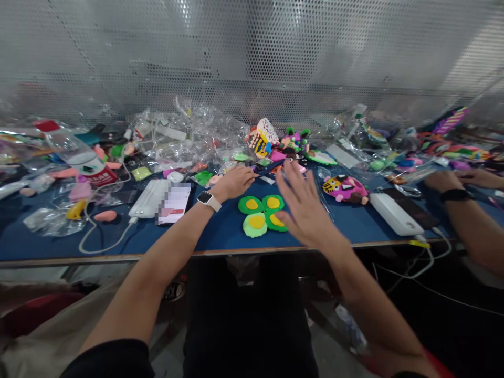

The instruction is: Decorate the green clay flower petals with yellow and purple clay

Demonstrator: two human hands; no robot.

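On the blue table in front of me lie several flat green clay pieces (250,203) with yellow centres, set together like a four-leaf clover; the front left one (255,224) is paler green. My left hand (235,182), with a white watch on the wrist, is just behind them. Its fingers are pressed together beside a dark strip (271,169), and what they pinch is too small to make out. My right hand (302,207) hovers over the right edge of the clover with fingers spread, holding nothing, and partly covers the front right piece.
Left are a phone (173,203), a white power bank (148,198) with a cable, and a plastic bottle (84,157). Colourful clay figures (262,137) and clear wrappers (189,136) line the back. Right are a pink clay figure (345,189), another power bank (396,214) and another person's hands (447,182).
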